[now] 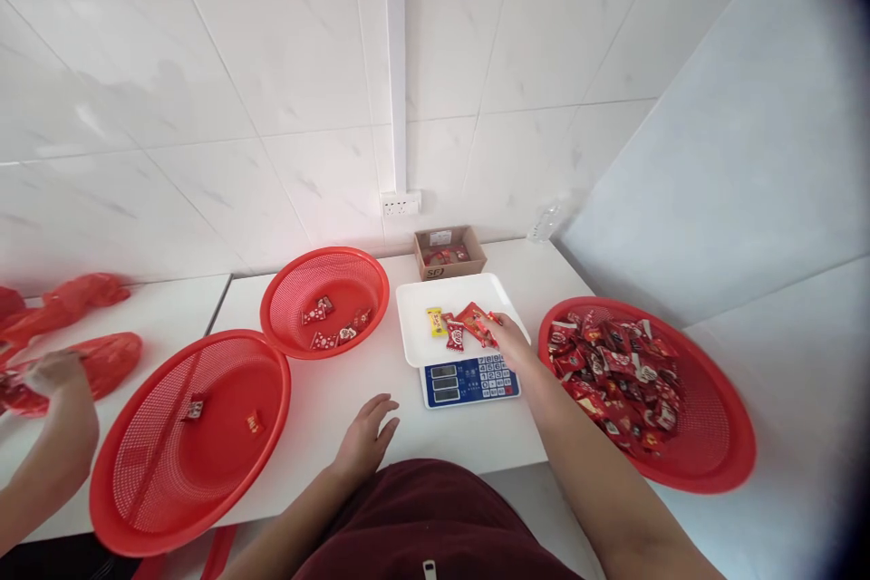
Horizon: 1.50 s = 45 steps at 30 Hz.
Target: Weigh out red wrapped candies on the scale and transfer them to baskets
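My right hand (511,343) is over the right side of the white weighing tray (418,308), its fingers closed on a red candy packet (490,326). Beside it on the tray lie a yellow-wrapped candy (436,321), a dark red wrapped candy (455,334) and a flat red packet (470,315). The tray belongs to a digital scale (468,382) with a blue keypad panel. My left hand (368,440) hovers at the table's front edge, left of the scale, fingers apart and holding nothing.
A red basket heaped with wrapped candies (720,435) stands at right. Two red baskets, one behind (326,256) and one in front (190,507), hold a few candies. A cardboard box (449,270) and clear bottle (544,225) sit near the wall. A co-worker's hand (60,373) touches a red bag (119,355).
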Motion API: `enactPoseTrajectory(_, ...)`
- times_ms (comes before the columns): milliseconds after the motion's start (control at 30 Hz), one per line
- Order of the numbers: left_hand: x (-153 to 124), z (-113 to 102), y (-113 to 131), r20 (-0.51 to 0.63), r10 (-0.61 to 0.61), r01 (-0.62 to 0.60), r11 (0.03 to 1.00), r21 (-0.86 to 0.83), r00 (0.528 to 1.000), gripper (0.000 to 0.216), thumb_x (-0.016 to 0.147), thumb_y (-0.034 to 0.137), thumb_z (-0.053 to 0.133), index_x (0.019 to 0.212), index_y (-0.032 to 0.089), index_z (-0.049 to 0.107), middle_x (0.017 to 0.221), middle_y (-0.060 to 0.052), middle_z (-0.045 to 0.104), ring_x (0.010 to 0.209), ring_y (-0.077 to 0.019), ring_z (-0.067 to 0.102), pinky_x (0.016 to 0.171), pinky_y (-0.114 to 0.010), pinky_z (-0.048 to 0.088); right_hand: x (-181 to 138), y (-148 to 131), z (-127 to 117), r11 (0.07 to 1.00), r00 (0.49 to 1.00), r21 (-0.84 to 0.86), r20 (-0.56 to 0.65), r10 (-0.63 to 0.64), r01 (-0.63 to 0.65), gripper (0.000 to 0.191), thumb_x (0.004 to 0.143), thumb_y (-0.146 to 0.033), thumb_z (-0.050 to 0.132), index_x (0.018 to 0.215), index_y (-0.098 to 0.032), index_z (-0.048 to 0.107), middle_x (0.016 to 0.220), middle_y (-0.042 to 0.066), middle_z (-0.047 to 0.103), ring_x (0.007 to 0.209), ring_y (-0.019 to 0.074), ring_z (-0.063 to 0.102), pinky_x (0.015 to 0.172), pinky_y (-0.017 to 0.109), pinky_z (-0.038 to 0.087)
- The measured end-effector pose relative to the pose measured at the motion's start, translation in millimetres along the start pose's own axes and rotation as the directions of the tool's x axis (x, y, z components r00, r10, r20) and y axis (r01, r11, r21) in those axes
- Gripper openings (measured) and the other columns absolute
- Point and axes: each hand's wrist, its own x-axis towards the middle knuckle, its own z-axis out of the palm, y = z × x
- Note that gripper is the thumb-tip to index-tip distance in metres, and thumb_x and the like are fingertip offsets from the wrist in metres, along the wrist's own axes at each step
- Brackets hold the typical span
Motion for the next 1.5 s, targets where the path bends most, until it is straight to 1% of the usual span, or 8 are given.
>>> enactPoseTrajectory(233,-2,4,10,0.063,-0.023,0.024,0.999,-0.022,0.998,0.027,0.088,0.031,0.046,0.107,0.024,0.064,0.123,-0.007,0.062,0.115,-0.0202,0.058,0.1,-0.041,0.047,-30,4,-59,0.945,0.993,0.312,0.093,0.074,-0.099,0.027,0.065,-0.025,0.072,0.085,-0.022,0.055,0.074,0.0,0.067,0.056,0.0092,0.056,0.041,0.016,0.041)
enactPoseTrajectory(400,-2,10,17,0.139,-0.009,0.013,0.999,-0.03,0.99,0.028,0.088,0.03,0.046,0.109,0.023,0.063,0.124,-0.008,0.062,0.115,-0.02,0.057,0.1,-0.039,0.046,-50,17,-110,0.896,0.993,0.428,0.055,0.106,-0.12,0.025,0.065,-0.027,0.075,0.081,-0.023,0.056,0.062,-0.005,0.057,0.05,0.0064,0.049,0.04,0.015,0.041)
enactPoseTrajectory(567,-2,17,22,0.177,0.006,-0.001,1.0,-0.029,0.984,0.028,0.087,0.03,0.046,0.109,0.023,0.063,0.121,-0.008,0.063,0.114,-0.0198,0.058,0.099,-0.039,0.047,-56,31,-131,0.869,0.987,0.471,0.018,0.163,-0.152,0.03,0.069,-0.033,0.074,0.068,-0.022,0.045,0.054,-0.006,0.047,0.046,0.0053,0.043,0.039,0.014,0.04)
enactPoseTrajectory(767,-7,19,26,0.181,-0.001,0.007,0.999,-0.034,0.984,0.027,0.087,0.029,0.047,0.108,0.024,0.063,0.12,-0.007,0.063,0.111,-0.0194,0.059,0.099,-0.038,0.048,-57,33,-122,0.93,0.989,0.341,0.003,0.147,-0.139,0.026,0.071,-0.037,0.07,0.07,-0.022,0.049,0.053,-0.006,0.048,0.045,0.0069,0.044,0.037,0.016,0.036)
enactPoseTrajectory(1000,-16,15,24,0.178,-0.036,0.042,0.999,-0.032,0.983,0.028,0.087,0.03,0.046,0.109,0.025,0.063,0.12,-0.007,0.063,0.111,-0.0197,0.059,0.098,-0.039,0.048,-61,23,-66,0.992,0.982,-0.006,0.14,0.128,-0.129,0.017,0.07,-0.03,0.068,0.082,-0.021,0.061,0.06,-0.005,0.057,0.046,0.0071,0.046,0.038,0.017,0.033)
enactPoseTrajectory(1233,-21,13,20,0.107,-0.038,0.041,0.999,-0.028,0.994,0.026,0.086,0.029,0.048,0.106,0.025,0.064,0.118,-0.006,0.065,0.109,-0.0199,0.061,0.097,-0.039,0.049,-41,14,-17,0.98,0.993,-0.197,0.108,0.055,-0.033,0.048,0.071,-0.036,0.065,0.118,-0.027,0.055,0.075,-0.003,0.066,0.05,0.0099,0.053,0.04,0.019,0.035)
enactPoseTrajectory(1367,-23,13,13,0.074,-0.03,0.03,1.0,-0.003,0.997,0.026,0.086,0.028,0.048,0.107,0.024,0.063,0.118,-0.007,0.064,0.11,-0.0202,0.061,0.097,-0.038,0.049,-38,17,-28,0.919,0.998,-0.391,0.036,-0.046,0.056,0.048,0.074,-0.042,0.058,0.12,-0.026,0.055,0.085,0.001,0.068,0.06,0.0143,0.059,0.05,0.024,0.043)
enactPoseTrajectory(1500,-24,3,-7,-0.108,-0.023,0.033,0.995,0.097,0.994,0.03,0.086,0.029,0.048,0.114,0.025,0.059,0.124,-0.009,0.06,0.119,-0.0236,0.054,0.101,-0.044,0.045,-40,26,-66,0.75,0.938,-0.633,-0.107,-0.33,0.192,0.046,0.078,-0.04,0.047,0.116,-0.016,0.057,0.102,0.011,0.066,0.09,0.0226,0.061,0.078,0.033,0.047)
